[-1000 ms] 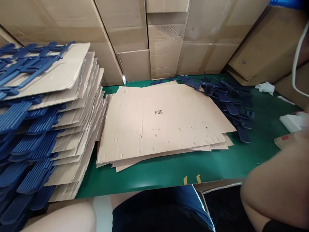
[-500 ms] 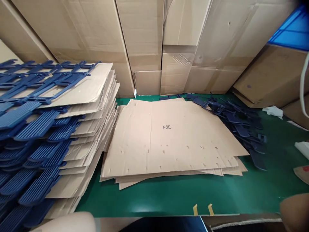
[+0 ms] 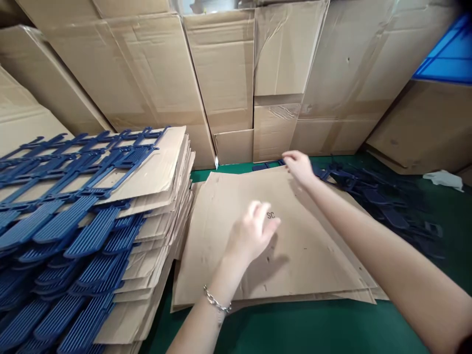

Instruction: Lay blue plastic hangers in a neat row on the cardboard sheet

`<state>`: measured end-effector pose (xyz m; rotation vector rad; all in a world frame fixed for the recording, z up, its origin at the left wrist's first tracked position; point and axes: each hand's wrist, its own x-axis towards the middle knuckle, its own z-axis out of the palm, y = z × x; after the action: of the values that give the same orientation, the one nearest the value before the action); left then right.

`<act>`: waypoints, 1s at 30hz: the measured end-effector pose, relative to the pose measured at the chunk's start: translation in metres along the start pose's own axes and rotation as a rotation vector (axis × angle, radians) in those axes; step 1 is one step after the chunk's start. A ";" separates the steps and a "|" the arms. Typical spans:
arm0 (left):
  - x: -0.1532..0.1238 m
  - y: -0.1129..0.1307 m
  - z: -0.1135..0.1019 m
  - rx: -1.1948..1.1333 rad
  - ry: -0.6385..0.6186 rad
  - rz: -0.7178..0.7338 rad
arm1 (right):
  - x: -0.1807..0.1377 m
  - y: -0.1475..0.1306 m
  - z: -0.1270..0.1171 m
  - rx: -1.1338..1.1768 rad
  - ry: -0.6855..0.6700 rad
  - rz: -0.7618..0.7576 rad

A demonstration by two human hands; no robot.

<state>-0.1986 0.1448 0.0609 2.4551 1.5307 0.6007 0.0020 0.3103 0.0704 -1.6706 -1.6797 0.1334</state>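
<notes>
L hand [image 3: 254,231]: bracelet at wrist, fingers loosely spread over flat corrugated cardboard sheets [image 3: 228,265] on green tabletop [image 3: 313,329], hiding "F" of print; contact unclear. R hand [image 3: 300,167]: fingers curled at sheets' far edge; grip unclear. Ribbed blue plastic parts [image 3: 73,231] left. Both hands absent 0.5 s ago.

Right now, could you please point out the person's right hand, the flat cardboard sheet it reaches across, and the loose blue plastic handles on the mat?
right hand [image 3: 299,166], head view, on its back.
flat cardboard sheet [image 3: 313,255], head view, bare top face.
loose blue plastic handles [image 3: 383,204], head view, middle of the pile.
</notes>
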 end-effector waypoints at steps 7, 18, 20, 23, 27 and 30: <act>-0.001 -0.005 0.035 0.084 -0.205 -0.049 | 0.029 0.008 0.081 -0.226 -0.309 0.254; -0.003 -0.006 0.028 0.094 -0.317 -0.130 | 0.081 -0.009 0.108 -0.386 -0.521 0.388; -0.004 -0.006 0.028 0.078 -0.316 -0.129 | 0.085 -0.014 0.112 -0.392 -0.532 0.396; -0.004 -0.005 0.028 0.059 -0.326 -0.158 | 0.091 -0.024 0.120 -0.414 -0.559 0.452; -0.005 -0.003 0.028 0.043 -0.343 -0.178 | 0.095 -0.038 0.132 -0.423 -0.595 0.456; -0.005 -0.003 0.029 0.029 -0.344 -0.172 | 0.093 -0.048 0.139 -0.401 -0.617 0.383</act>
<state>-0.1909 0.1434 0.0321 2.2653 1.5885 0.1175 -0.1028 0.4449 0.0374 -2.4253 -1.8787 0.5783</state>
